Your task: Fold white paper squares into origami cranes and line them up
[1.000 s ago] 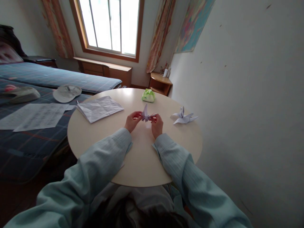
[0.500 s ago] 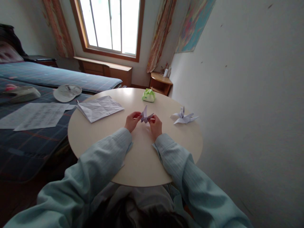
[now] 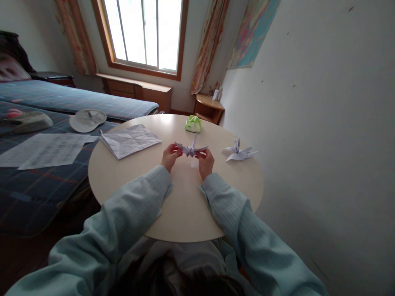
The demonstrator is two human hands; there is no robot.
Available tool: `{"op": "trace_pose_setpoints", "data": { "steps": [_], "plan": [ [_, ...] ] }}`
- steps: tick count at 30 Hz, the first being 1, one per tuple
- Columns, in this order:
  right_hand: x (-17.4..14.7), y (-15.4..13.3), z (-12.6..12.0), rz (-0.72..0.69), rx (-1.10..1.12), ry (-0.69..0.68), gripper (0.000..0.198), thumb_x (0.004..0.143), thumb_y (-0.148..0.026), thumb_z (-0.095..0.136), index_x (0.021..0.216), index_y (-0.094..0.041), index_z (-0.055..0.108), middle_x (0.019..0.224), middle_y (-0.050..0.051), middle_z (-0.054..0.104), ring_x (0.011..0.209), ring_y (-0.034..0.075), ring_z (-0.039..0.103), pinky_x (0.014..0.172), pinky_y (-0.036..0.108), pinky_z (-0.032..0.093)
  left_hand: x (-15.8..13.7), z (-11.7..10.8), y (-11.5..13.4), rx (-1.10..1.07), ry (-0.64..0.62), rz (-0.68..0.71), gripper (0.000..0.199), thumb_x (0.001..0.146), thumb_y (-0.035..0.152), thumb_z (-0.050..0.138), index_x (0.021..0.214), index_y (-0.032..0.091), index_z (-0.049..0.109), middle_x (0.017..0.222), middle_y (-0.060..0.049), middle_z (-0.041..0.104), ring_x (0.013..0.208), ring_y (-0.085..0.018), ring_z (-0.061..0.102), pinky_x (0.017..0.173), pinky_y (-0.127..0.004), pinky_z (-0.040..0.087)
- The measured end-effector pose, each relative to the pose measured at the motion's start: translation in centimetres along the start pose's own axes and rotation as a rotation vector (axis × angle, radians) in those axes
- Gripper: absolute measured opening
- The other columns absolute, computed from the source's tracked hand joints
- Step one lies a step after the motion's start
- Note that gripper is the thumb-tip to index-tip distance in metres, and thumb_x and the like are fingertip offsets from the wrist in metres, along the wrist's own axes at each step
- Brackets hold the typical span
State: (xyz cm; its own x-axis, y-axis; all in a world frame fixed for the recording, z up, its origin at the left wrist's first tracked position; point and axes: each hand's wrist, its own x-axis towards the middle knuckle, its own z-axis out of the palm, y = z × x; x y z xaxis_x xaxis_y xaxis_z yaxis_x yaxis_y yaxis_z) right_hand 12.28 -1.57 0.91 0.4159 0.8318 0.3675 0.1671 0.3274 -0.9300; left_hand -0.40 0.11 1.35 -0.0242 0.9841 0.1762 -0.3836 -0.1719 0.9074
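Between my two hands, over the middle of the round table, is a pale lilac paper crane with its wings spread to both sides. My left hand pinches the left wing. The right wing is pinched by my right hand. One thin point of the crane sticks up and away from me. To the right lies a second, larger folded paper crane, apart from my hands.
A creased sheet of white paper lies on the table's left part. At the far edge sits a green-and-white tissue pack. Printed sheets and a white cap rest on the bed at left. A white wall rises close on the right.
The crane's wings have spread out wide and flat, and its body shows more fully. My hands have moved slightly apart, each keeping hold of a wing.
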Motion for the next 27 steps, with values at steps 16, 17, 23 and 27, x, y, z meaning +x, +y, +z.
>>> {"op": "trace_pose_setpoints", "data": {
  "steps": [16, 17, 23, 27],
  "plan": [
    [-0.07, -0.24, 0.19, 0.072, 0.201, -0.005, 0.014, 0.062, -0.024, 0.055, 0.072, -0.015, 0.051, 0.078, 0.001, 0.059, 0.062, 0.009, 0.056, 0.063, 0.029, 0.05, 0.37, -0.14, -0.59, -0.28, 0.037, -0.242, 0.014, 0.061, 0.004, 0.058, 0.069, 0.015, 0.053, 0.067, 0.002, 0.058, 0.06, -0.005, 0.052, 0.072, -0.022, 0.044],
    [-0.07, -0.23, 0.21, 0.073, 0.214, -0.007, 0.015, 0.062, -0.025, 0.055, 0.072, -0.015, 0.051, 0.078, 0.001, 0.059, 0.062, 0.009, 0.056, 0.063, 0.029, 0.051, 0.43, -0.2, -0.71, -0.284, 0.031, -0.25, 0.014, 0.061, 0.004, 0.059, 0.069, 0.015, 0.053, 0.068, 0.002, 0.058, 0.061, -0.005, 0.052, 0.074, -0.022, 0.043],
    [-0.06, -0.14, 0.1, 0.066, 0.191, -0.015, 0.015, 0.063, -0.025, 0.055, 0.072, -0.015, 0.05, 0.078, 0.001, 0.058, 0.063, 0.01, 0.056, 0.062, 0.028, 0.05, 0.36, -0.28, -0.58, -0.248, 0.021, -0.241, 0.016, 0.059, 0.008, 0.061, 0.07, 0.016, 0.052, 0.07, 0.002, 0.057, 0.063, -0.006, 0.053, 0.073, -0.024, 0.043],
    [0.01, 0.05, -0.02, 0.073, 0.106, -0.024, 0.013, 0.063, -0.025, 0.054, 0.071, -0.016, 0.049, 0.074, 0.0, 0.058, 0.059, 0.009, 0.054, 0.059, 0.027, 0.049, 0.12, -0.23, 0.13, -0.072, 0.01, -0.197, 0.015, 0.058, 0.013, 0.06, 0.07, 0.016, 0.053, 0.068, 0.002, 0.056, 0.059, -0.007, 0.051, 0.062, -0.023, 0.042]
  ]
}}
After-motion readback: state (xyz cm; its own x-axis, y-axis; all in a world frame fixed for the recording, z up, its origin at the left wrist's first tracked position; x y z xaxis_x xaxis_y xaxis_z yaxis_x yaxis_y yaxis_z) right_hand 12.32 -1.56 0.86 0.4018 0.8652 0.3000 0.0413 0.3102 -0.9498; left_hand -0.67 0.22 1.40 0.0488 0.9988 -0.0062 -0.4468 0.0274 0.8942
